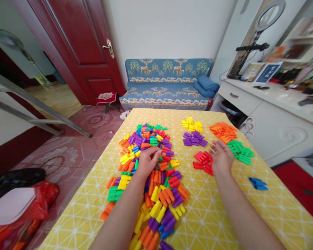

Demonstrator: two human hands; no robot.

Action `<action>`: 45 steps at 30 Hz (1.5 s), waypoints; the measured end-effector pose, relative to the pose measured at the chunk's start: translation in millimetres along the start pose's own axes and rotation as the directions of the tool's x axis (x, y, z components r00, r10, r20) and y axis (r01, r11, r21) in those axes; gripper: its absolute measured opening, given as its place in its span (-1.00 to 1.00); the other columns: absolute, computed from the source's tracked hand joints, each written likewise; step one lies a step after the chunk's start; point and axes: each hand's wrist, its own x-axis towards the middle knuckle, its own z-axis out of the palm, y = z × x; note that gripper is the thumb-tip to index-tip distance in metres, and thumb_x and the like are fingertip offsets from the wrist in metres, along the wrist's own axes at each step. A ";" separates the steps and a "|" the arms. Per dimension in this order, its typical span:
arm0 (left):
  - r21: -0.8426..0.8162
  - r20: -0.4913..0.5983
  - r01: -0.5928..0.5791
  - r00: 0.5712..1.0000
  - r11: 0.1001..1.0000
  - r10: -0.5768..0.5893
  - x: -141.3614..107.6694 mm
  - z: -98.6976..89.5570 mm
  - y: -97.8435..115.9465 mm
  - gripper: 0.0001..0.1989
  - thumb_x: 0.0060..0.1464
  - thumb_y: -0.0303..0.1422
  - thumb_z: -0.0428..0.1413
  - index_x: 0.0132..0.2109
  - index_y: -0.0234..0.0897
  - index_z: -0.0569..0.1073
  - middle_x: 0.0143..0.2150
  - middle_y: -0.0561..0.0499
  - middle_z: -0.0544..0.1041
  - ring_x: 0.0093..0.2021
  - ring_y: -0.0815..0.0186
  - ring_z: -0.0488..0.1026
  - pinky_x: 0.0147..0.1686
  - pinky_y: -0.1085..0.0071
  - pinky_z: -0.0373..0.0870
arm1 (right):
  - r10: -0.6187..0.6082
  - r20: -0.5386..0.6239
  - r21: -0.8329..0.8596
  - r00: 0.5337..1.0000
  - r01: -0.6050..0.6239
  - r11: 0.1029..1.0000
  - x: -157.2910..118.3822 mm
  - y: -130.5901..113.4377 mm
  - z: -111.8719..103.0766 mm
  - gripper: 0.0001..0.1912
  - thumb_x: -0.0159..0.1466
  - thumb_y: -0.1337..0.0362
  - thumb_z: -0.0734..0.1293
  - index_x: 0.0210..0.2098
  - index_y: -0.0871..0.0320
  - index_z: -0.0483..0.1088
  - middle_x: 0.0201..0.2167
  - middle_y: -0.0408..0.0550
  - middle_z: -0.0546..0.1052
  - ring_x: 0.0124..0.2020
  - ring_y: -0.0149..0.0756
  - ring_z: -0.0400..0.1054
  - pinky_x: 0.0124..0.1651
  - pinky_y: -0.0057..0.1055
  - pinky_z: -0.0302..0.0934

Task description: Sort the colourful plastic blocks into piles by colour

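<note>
Already, six single-colour piles (194, 139) lie sorted, a larger mixed heap (167, 197) remains, the right hand's grip (222, 158) looks spread, the left hand's (148, 161) I cannot tell.

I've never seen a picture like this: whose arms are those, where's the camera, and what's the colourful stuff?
There's no machine: those arms belong to a person wearing the camera on the head, facing forward and down, so they reach in from the bottom. On the yellow tablecloth lies a mixed heap of colourful pieces. To its right are smaller groups: yellow pieces, purple pieces, red pieces, orange pieces, green pieces and blue pieces. The left hand is over the heap; I can't tell whether it holds anything. The right hand, by the red pieces, is open and looks empty.
</note>
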 end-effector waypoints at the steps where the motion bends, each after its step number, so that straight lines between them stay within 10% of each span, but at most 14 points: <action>1: 0.002 0.003 0.002 1.000 1.000 -0.002 -0.4 0.2 -0.8 -0.76 0.19 -0.30 0.04 -0.32 -0.32 0.54 -0.51 0.05 0.48 -0.54 0.42 0.36 -0.51 0.53 0.27 | 0.006 0.095 -0.065 0.995 0.000 0.998 -11.9 6.4 5.6 -0.70 -0.01 0.30 0.41 -0.25 0.17 0.43 -0.32 -0.12 0.53 -0.42 -0.47 0.41 -0.41 -0.54 0.28; 11: -0.037 -0.001 0.012 1.000 0.999 -0.012 0.6 0.7 -0.6 -0.74 0.19 -0.27 0.03 -0.27 -0.32 0.55 -0.47 0.02 0.52 -0.52 0.40 0.39 -0.50 0.52 0.29 | 0.015 0.678 -0.400 0.735 0.353 0.846 -103.6 57.3 39.9 -0.72 0.20 0.17 0.29 -0.13 0.14 0.43 -0.11 0.04 0.49 -0.07 -0.17 0.38 0.01 -0.16 0.29; 17: -0.013 -0.027 0.001 1.000 1.000 -0.001 0.4 0.5 -0.4 -0.74 0.19 -0.27 0.03 -0.32 -0.32 0.54 -0.49 0.04 0.49 -0.52 0.40 0.38 -0.48 0.51 0.29 | -0.060 0.715 -0.463 0.697 0.536 0.706 -93.9 69.2 50.8 -0.53 0.11 0.34 0.28 0.03 0.12 0.35 0.08 0.08 0.38 0.14 -0.11 0.23 0.19 -0.02 0.11; 23: -0.004 -0.027 -0.001 1.000 1.000 0.001 1.3 0.3 -2.8 -0.77 0.19 -0.30 0.04 -0.27 -0.32 0.55 -0.43 0.02 0.54 -0.47 0.38 0.40 -0.44 0.49 0.31 | 0.036 0.856 -0.419 0.515 0.653 0.631 -91.6 71.0 56.8 -0.39 0.00 0.46 0.31 0.06 0.03 0.38 0.03 -0.01 0.42 0.09 -0.13 0.27 0.18 -0.09 0.15; 32: 0.003 -0.009 -0.001 1.000 1.000 0.001 1.1 0.0 -0.7 -0.77 0.19 -0.32 0.04 -0.29 -0.31 0.55 -0.44 0.03 0.54 -0.47 0.39 0.41 -0.43 0.51 0.31 | 0.134 0.908 -0.402 0.397 0.734 0.548 -93.6 62.5 50.3 -0.47 0.08 0.46 0.31 0.03 -0.05 0.42 -0.07 -0.05 0.42 -0.05 -0.22 0.35 0.03 -0.26 0.24; 45: 0.000 -0.001 0.008 1.000 1.000 -0.008 1.1 0.3 0.2 -0.78 0.18 -0.34 0.04 -0.29 -0.33 0.55 -0.43 0.02 0.54 -0.46 0.39 0.42 -0.43 0.51 0.31 | 0.102 0.884 -0.388 0.457 0.591 0.707 -95.9 57.8 49.6 -0.73 0.18 0.33 0.32 -0.12 0.04 0.50 -0.12 -0.05 0.52 -0.05 -0.21 0.38 0.07 -0.21 0.22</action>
